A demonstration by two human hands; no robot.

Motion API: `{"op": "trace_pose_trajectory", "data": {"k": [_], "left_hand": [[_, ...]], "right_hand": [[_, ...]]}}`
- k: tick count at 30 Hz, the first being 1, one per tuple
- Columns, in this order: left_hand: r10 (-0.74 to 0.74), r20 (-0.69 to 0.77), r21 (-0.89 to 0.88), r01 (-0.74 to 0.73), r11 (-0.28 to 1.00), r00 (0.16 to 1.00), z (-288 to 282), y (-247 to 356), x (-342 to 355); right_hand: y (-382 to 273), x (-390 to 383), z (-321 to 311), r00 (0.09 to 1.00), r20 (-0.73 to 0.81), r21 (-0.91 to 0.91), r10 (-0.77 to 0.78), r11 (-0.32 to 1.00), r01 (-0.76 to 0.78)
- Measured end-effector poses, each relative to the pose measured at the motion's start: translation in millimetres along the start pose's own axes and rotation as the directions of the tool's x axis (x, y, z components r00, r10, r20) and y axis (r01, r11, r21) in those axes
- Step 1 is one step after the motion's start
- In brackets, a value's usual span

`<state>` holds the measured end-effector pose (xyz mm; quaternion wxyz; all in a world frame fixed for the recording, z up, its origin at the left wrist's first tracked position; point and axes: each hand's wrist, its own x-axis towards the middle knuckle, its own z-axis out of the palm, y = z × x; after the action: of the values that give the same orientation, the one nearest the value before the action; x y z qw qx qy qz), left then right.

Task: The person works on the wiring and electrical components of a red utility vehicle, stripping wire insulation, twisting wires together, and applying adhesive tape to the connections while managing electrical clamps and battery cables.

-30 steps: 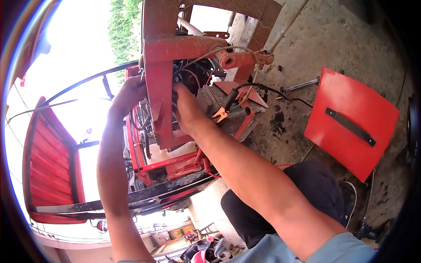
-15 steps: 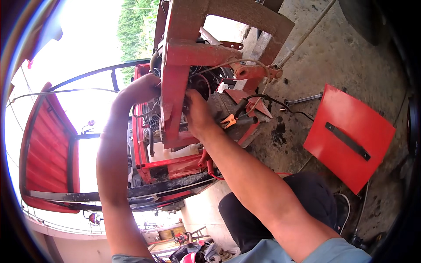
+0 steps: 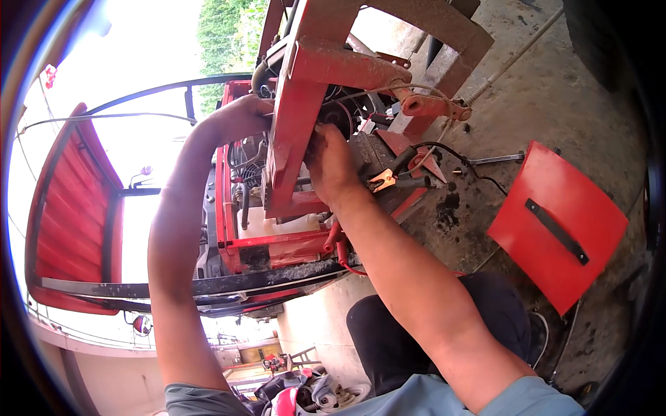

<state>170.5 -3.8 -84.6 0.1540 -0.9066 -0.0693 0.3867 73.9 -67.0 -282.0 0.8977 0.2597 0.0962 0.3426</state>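
Both my arms reach into the engine area of a red machine, one on each side of an upright red steel beam (image 3: 295, 128). My left hand (image 3: 244, 119) is on the beam's left side, bent at the wrist, and its fingers disappear behind the metal. On the right side, my right hand (image 3: 329, 158) is in the gap among dark hoses and engine parts; its fingertips are hidden there. Just below and right of it, a copper-coloured battery clamp (image 3: 382, 181) with black handles sits by a dark battery-like box. Whatever the fingers touch cannot be seen.
A red sheet-metal panel (image 3: 548, 215) with a dark strip lies on the concrete floor at right, near a wrench (image 3: 496, 159). Red clamp handles (image 3: 338, 243) hang by the front bar. A whitish plastic tank (image 3: 281, 225) sits low in the frame. A raised red cover (image 3: 73, 208) stands left.
The view has shifted, so the machine sits slightly farther right and the floor panel a little lower. Both hands stay at the beam, with only small movement.
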Motion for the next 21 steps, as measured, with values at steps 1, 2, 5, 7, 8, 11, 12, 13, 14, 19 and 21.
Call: {"op": "trace_pose_trajectory", "data": {"k": [1, 2, 5, 7, 8, 11, 12, 13, 14, 19, 21], "left_hand": [[-0.009, 0.078, 0.018, 0.008, 1.000, 0.997, -2, 0, 0], [-0.078, 0.132, -0.129, 0.095, 0.987, 0.988, -3, -1, 2], [-0.087, 0.206, -0.250, 0.138, 0.958, 0.975, -1, 1, 4], [-0.031, 0.184, -0.215, 0.071, 0.974, 0.983, 0, -11, 0], [-0.034, 0.127, -0.204, 0.060, 0.977, 0.991, 4, -12, 1], [-0.047, 0.050, -0.136, 0.053, 0.989, 0.998, 8, -8, -5], [0.001, -0.094, -0.102, -0.011, 0.995, 0.996, 11, -6, -14], [0.048, -0.235, -0.059, -0.064, 0.996, 0.971, 12, -8, -25], [-0.005, -0.339, -0.072, -0.021, 0.997, 0.941, 15, -20, -38], [-0.375, -0.776, -0.316, 0.203, 0.927, 0.507, 67, -60, -129], [-0.504, -0.843, -0.494, 0.102, 0.864, 0.189, 114, -56, -144]], "right_hand": [[-1, -1, 0, 1.000, -0.003, 0.009, -0.016, 1.000, 0.016], [0, 1, -1, 1.000, -0.003, 0.019, -0.031, 0.999, 0.031], [1, 8, -12, 0.999, 0.022, 0.067, -0.028, 0.997, 0.026], [3, 7, -8, 1.000, 0.029, 0.063, -0.003, 0.998, 0.001], [1, 8, -6, 0.999, 0.032, 0.052, -0.005, 0.999, 0.003], [-6, 5, 3, 0.999, 0.034, 0.021, -0.010, 1.000, 0.010], [-9, 3, 5, 0.998, 0.029, -0.057, -0.048, 0.997, 0.050], [-12, 0, 8, 0.996, 0.030, -0.135, -0.086, 0.987, 0.089], [-13, -1, 9, 0.997, 0.045, -0.178, -0.063, 0.981, 0.071], [-9, 6, 7, 0.997, 0.007, -0.249, -0.080, 0.965, 0.079], [-16, 6, 2, 0.989, 0.021, -0.329, -0.143, 0.934, 0.142]]}}
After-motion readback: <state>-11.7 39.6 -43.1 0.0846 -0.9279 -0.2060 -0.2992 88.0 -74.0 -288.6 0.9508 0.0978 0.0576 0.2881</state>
